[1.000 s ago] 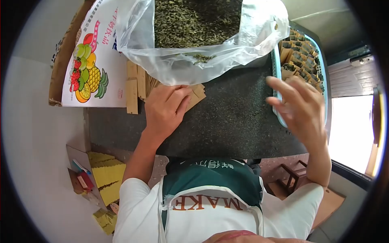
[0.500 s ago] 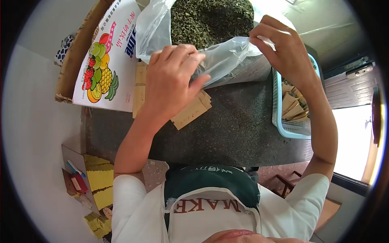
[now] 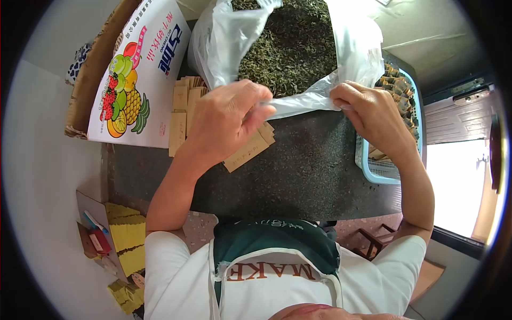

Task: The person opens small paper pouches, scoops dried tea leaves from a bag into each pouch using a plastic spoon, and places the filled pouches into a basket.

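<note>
- At the left is a cardboard box [image 3: 133, 80], flat and white, with bright fruit printed on it. Its brown edge looks rough.
- Just beside it lie thin brown paper packets [image 3: 178, 133]. They are flat and straight-sided, and look easy to bend.
- Next is the left hand [image 3: 226, 114]. Its thumb and fingers pinch the front edge of the plastic bag. More brown packets [image 3: 248, 152] fan out under its wrist.
- The plastic bag [image 3: 357, 48] is in the middle, at the far side of the table, between the box and the basket. It is thin, see-through, shiny and crinkly. I think it is soft and a bit slippery, and could tear. The dry leaves [image 3: 290, 53] inside, dark green and curly, probably make it heavy. The bunched edge looks like the best place to hold.
- In front, the dark table [image 3: 309, 176] is hard and speckled.
- The right hand [image 3: 373, 109] has its fingers curled tight on the same edge.
- At the right is a blue plastic basket [image 3: 376, 173] with little holes, holding more packets [image 3: 400, 90].
</note>
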Available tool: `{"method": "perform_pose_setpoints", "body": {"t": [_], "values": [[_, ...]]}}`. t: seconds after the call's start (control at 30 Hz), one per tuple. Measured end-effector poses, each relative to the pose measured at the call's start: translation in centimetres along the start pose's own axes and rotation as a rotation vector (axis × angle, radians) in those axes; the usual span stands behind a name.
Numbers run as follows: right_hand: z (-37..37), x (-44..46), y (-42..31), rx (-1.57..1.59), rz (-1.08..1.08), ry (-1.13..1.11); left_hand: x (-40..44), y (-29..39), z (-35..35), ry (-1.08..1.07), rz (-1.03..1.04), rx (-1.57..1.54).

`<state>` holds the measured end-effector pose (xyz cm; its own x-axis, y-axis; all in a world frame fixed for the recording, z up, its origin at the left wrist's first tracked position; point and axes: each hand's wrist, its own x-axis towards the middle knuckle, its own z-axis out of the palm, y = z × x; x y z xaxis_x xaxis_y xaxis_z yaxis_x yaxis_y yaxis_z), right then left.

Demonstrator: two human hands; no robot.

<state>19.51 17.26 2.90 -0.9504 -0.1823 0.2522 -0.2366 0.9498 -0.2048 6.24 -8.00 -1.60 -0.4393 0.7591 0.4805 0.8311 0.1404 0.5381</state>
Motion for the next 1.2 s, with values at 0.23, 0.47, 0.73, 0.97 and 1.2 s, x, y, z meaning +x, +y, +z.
{"method": "perform_pose_setpoints", "body": {"t": [0.23, 0.47, 0.73, 0.97, 1.2], "values": [[-0.4, 0.0, -1.6, 0.023, -0.010, 0.067, 0.4, 1.2, -2.9, -0.013, 0.114, 0.616], [0.7, -1.6, -1.9, -0.092, -0.052, -0.028, -1.9, 0.3, -3.9, -0.095, -0.049, 0.573], [-1.8, -5.2, -6.9, 0.181, 0.247, 0.472, -6.7, 1.0, 0.9, 0.208, 0.092, 0.305], [2.6, -7.2, -8.3, 0.609, 0.466, 0.576, -10.2, -0.5, 6.2, -0.077, -0.235, 0.361], [2.9, -10.1, -6.2, 0.855, 0.565, 0.729, -9.9, -0.7, 5.3, 0.005, -0.260, 0.330]]}}
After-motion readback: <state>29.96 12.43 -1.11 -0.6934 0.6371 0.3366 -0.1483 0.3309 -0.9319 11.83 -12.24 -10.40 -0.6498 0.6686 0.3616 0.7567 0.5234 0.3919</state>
